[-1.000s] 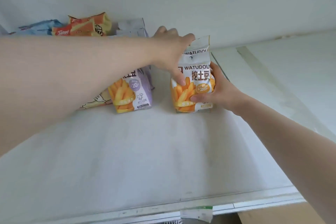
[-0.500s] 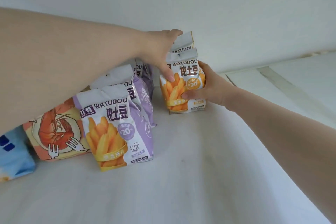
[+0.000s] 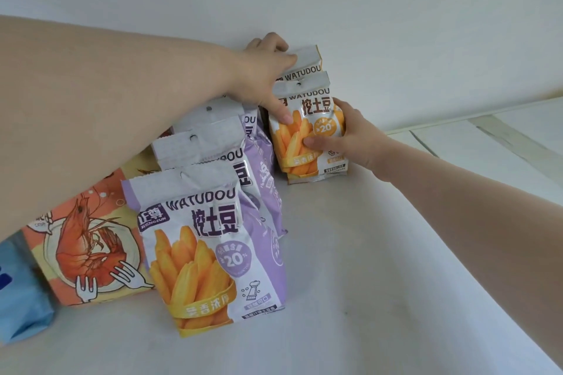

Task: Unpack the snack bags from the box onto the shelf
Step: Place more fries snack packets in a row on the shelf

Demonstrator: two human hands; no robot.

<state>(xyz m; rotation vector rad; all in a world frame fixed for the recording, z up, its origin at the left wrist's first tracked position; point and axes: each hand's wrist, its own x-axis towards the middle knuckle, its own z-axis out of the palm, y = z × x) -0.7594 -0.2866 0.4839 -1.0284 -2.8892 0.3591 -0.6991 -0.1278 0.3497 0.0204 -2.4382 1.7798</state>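
Two orange snack bags [image 3: 309,131] now upright at shelf [image 3: 380,268] rear, beside purple bags [image 3: 213,253]; view dipped since. We grip front bag: left hand [image 3: 268,76] curled over top, right hand [image 3: 344,137] clasping side. Placement near done

Bright, soft shadows, wide-angle edge distortion, slight blur

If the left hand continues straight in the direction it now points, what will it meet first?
The left hand already grips the orange snack bags, which the right hand holds too. Going straight on, it would probably press them into the white back wall, though the depth is unclear.
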